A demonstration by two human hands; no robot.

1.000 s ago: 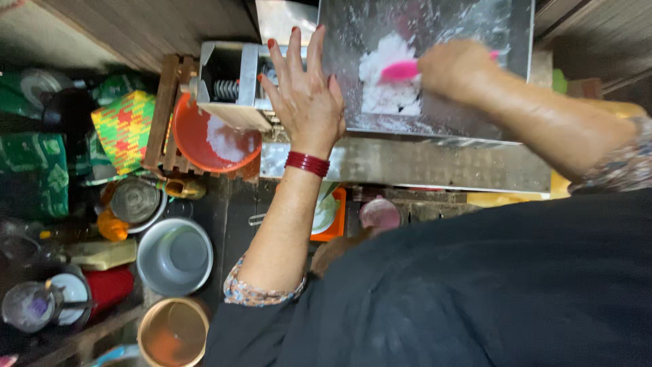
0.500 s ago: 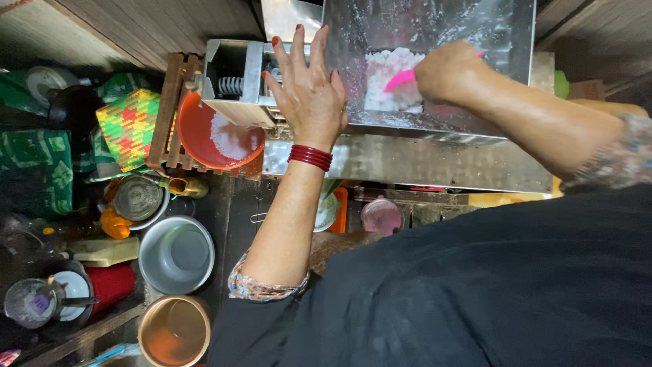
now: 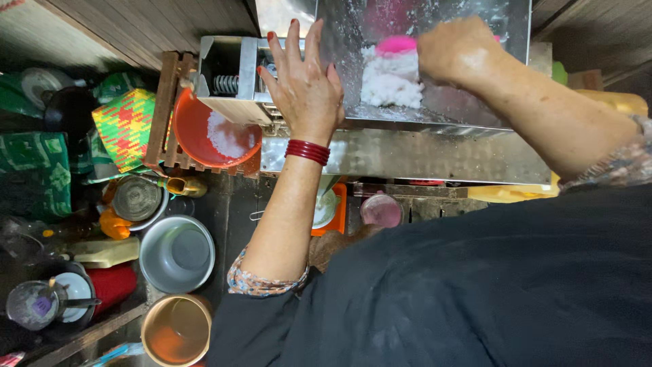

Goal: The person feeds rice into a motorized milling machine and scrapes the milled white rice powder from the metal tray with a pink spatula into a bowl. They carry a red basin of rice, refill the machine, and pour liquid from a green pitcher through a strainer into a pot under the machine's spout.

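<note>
Orange bowl (image 3: 217, 132) and steel pot (image 3: 176, 253) sit beside the left hand (image 3: 305, 92).

The person wears a black top that fills the lower right of the view. From under it come short patterned sleeves, with a mixed print of orange, blue and white: one sleeve edge (image 3: 265, 282) sits at the elbow, well back from the left hand (image 3: 305, 85), the other (image 3: 621, 166) sits on the arm behind the right hand (image 3: 458, 51). Red bangles (image 3: 307, 151) ring the wrist just behind the left hand. The left hand's nails (image 3: 271, 35) are painted red.
</note>
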